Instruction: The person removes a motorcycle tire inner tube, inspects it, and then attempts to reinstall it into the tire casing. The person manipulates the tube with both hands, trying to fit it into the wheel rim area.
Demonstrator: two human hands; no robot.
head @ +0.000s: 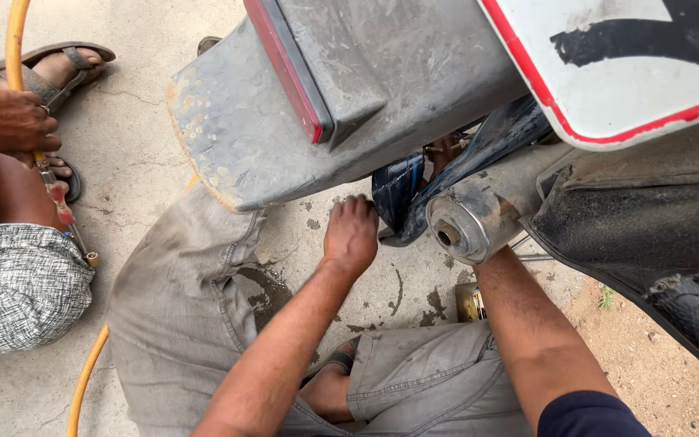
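Crouching behind the motorcycle, the person is pressing the left hand [351, 235], fingers curled, on the black tyre [402, 198] under the grey mudguard [236, 121]; the right hand is reaching behind the exhaust pipe [467, 226], its grip hidden. Keeping fingers off pinch points seems wise.

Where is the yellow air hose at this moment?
In the head view, the yellow hose is at the far left, held by another person's hand; it runs down past that person's patterned shorts.
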